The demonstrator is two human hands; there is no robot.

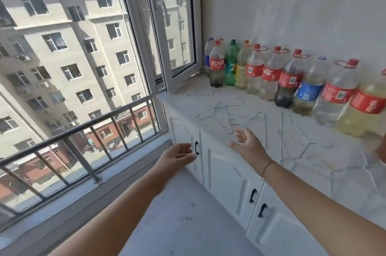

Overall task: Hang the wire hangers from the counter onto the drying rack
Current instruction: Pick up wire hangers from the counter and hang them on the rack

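Several thin wire hangers (226,111) lie tangled on the white marble counter (261,136), with more wire hangers (300,147) spread to the right. My right hand (248,145) is stretched out over the counter's front edge, fingers relaxed, just short of the nearest hanger and holding nothing. My left hand (177,156) hovers lower, in front of the cabinet doors, palm up with relaxed fingers and nothing in it. No drying rack is in view.
A row of large plastic soda bottles (271,76) lines the back wall on the counter. White cabinet doors with black handles (252,195) sit below. An open window sash (173,32) and a metal railing (83,141) are to the left.
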